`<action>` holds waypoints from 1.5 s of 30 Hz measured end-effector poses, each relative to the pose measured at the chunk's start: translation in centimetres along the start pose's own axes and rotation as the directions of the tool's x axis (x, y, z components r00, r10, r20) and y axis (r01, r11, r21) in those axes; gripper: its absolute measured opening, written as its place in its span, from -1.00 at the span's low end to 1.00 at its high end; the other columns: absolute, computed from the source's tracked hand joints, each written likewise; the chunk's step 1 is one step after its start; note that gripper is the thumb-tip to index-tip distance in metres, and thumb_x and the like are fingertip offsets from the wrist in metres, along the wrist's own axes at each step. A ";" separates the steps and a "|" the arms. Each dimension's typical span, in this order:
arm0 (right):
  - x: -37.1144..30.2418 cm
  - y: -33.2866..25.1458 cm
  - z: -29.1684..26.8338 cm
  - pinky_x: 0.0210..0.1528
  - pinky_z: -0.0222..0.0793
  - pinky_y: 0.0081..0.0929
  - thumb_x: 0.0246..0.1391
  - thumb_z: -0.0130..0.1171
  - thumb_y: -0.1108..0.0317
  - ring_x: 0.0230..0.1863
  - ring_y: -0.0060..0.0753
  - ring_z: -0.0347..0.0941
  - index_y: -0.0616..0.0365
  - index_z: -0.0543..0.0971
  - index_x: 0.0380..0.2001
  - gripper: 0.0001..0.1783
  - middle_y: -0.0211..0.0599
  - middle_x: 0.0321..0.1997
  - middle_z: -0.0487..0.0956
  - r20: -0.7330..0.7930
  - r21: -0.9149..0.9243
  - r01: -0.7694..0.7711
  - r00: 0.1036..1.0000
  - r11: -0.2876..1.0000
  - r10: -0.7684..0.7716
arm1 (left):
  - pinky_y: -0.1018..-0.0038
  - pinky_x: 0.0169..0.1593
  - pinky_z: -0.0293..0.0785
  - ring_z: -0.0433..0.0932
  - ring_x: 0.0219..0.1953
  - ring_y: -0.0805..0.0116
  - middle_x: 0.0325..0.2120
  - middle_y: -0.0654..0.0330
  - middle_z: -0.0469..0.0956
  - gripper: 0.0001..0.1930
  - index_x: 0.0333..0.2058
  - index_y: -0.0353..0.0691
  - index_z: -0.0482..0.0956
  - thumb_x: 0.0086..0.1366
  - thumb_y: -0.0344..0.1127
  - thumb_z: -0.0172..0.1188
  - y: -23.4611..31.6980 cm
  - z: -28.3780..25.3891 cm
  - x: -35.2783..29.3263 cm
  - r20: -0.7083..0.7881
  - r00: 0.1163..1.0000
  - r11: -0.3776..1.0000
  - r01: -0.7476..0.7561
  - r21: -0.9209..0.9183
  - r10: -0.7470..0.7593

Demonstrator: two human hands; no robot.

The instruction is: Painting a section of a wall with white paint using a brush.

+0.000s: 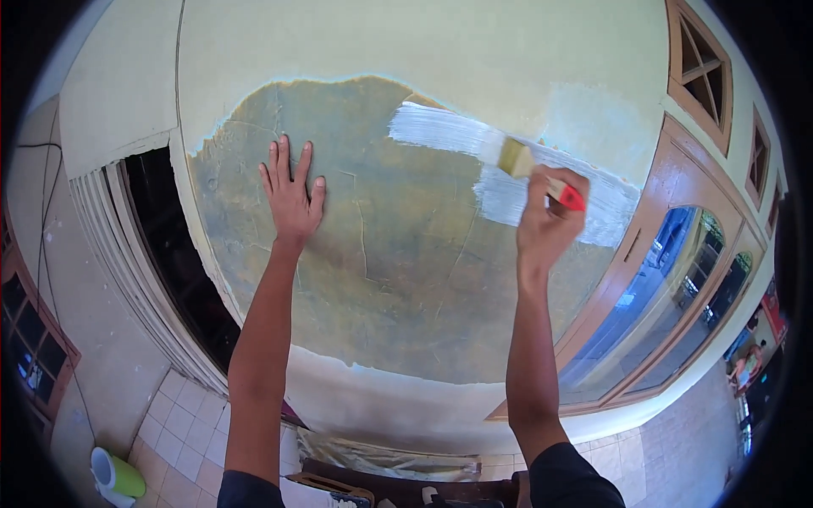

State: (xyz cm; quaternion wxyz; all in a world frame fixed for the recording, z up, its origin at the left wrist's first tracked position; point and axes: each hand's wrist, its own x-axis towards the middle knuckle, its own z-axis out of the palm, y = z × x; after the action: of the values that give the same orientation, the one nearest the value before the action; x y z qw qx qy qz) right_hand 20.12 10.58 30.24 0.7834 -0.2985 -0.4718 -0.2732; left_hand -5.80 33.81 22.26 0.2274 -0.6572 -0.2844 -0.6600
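Note:
My left hand [292,199] lies flat on the bare grey-green patch of wall [398,288], fingers spread, holding nothing. In my right hand [550,212] is a paintbrush [518,158] with pale bristles and a red-tipped handle, gripped with the fingers wrapped round it. Its bristles point to the upper left and meet the white paint [445,131] at the upper right of the patch. The paint runs in broad streaks toward the door frame. Cream-coloured wall [406,42] surrounds the patch, with a ragged border between them.
On the right stands a wooden-framed glass door [631,245], with a small wooden vent window [701,72] above. A dark doorway [178,245] opens at the left. Below are a green bucket [127,481] on the tiled floor, and a plastic-covered item [389,457] at the wall's foot. Far right, a person [749,366] is visible.

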 end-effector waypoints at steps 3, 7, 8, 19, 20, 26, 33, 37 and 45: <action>-0.7 -2.2 0.5 -0.15 0.42 -0.59 0.11 0.22 0.66 -0.25 -0.54 0.49 0.26 0.58 -0.26 -0.86 -0.33 -0.28 0.57 -0.049 -0.056 -0.026 0.999 0.998 0.023 | -0.17 0.45 -0.31 -0.09 0.51 -0.03 0.47 0.03 0.01 -0.43 0.35 0.06 0.34 0.38 -0.05 -0.01 0.0 0.2 0.1 -0.008 1.000 1.000 0.001 0.000 -0.001; -2.5 -2.7 5.3 -0.14 0.43 -0.60 0.09 0.28 0.61 -0.22 -0.56 0.52 0.23 0.61 -0.26 -0.86 -0.34 -0.27 0.61 0.208 0.172 0.057 0.974 0.983 -0.093 | -0.17 0.45 -0.31 -0.09 0.51 -0.04 0.47 0.03 0.01 -0.42 0.35 0.06 0.34 0.38 -0.05 -0.02 0.5 0.3 0.2 -0.004 1.000 1.000 -0.009 -0.012 0.009; -2.9 -2.5 6.3 -0.14 0.43 -0.60 0.09 0.28 0.61 -0.22 -0.56 0.52 0.23 0.61 -0.26 -0.86 -0.34 -0.27 0.61 0.206 0.170 0.057 0.974 0.984 -0.092 | -0.17 0.45 -0.31 -0.09 0.51 -0.04 0.47 0.03 0.01 -0.42 0.35 0.06 0.34 0.38 -0.04 -0.02 0.5 0.3 0.2 0.000 1.000 1.000 -0.003 -0.021 0.003; 0.6 0.3 -2.8 -0.20 0.42 -0.58 0.13 0.27 0.60 -0.29 -0.54 0.48 0.25 0.60 -0.28 -0.90 -0.35 -0.29 0.57 -0.089 -0.028 -0.007 0.996 1.000 0.005 | -0.13 0.46 -0.31 -0.08 0.51 -0.03 0.47 0.03 0.03 -0.43 0.35 0.05 0.34 0.39 -0.02 -0.03 1.2 0.2 0.5 -0.004 1.000 1.000 -0.006 -0.020 0.005; 0.7 0.1 -3.6 -0.20 0.41 -0.59 0.13 0.28 0.60 -0.27 -0.54 0.48 0.24 0.60 -0.28 -0.90 -0.35 -0.29 0.56 -0.128 -0.007 -0.095 0.987 0.995 0.093 | -0.13 0.46 -0.31 -0.09 0.51 -0.03 0.47 0.03 0.03 -0.43 0.35 0.05 0.34 0.39 -0.02 -0.03 1.3 0.2 0.5 -0.010 1.000 1.000 -0.006 -0.018 0.006; 1.2 -0.6 -2.1 -0.26 0.35 -0.63 0.11 0.30 0.60 -0.30 -0.59 0.43 0.22 0.60 -0.28 -0.88 -0.37 -0.32 0.55 0.019 0.051 -0.049 0.999 0.997 0.048 | -0.14 0.46 -0.30 -0.09 0.51 -0.05 0.47 0.02 0.02 -0.43 0.36 0.02 0.33 0.40 -0.05 -0.04 2.8 0.8 0.6 -0.008 1.000 0.999 -0.027 -0.019 0.027; 2.0 0.3 -5.2 -0.21 0.43 -0.55 0.08 0.28 0.63 -0.27 -0.51 0.49 0.21 0.56 -0.28 -0.85 -0.32 -0.28 0.57 -0.172 -0.037 -0.031 0.985 0.999 0.024 | -0.13 0.46 -0.31 -0.10 0.51 -0.05 0.47 0.00 0.01 -0.43 0.36 0.00 0.33 0.40 -0.06 -0.05 3.1 0.6 0.9 -0.007 1.000 1.000 -0.022 0.000 0.022; -2.0 -1.3 -1.2 -0.16 0.47 -0.51 0.05 0.29 0.65 -0.22 -0.46 0.55 0.20 0.61 -0.25 -0.80 -0.26 -0.26 0.61 0.102 0.058 0.152 0.982 0.987 -0.158 | -0.13 0.46 -0.31 -0.09 0.51 -0.05 0.47 0.01 0.02 -0.43 0.36 0.00 0.33 0.39 -0.08 -0.03 2.9 0.5 1.0 -0.008 1.000 1.000 -0.025 -0.009 0.025; -3.0 0.8 0.4 -0.14 0.41 -0.54 0.13 0.27 0.62 -0.18 -0.45 0.52 0.23 0.62 -0.24 -0.87 -0.27 -0.22 0.61 0.142 -0.046 0.075 0.988 0.996 -0.067 | -0.16 0.45 -0.31 -0.09 0.51 -0.05 0.47 0.02 0.03 -0.43 0.35 0.03 0.34 0.38 -0.07 -0.01 1.7 0.2 0.9 -0.007 1.000 1.000 -0.011 -0.024 0.011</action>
State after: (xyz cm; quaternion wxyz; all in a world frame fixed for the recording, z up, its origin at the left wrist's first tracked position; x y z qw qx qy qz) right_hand 19.23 11.84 27.54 0.7301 -0.3198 -0.5291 -0.2911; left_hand -4.56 32.80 23.32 0.2239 -0.6593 -0.2719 -0.6643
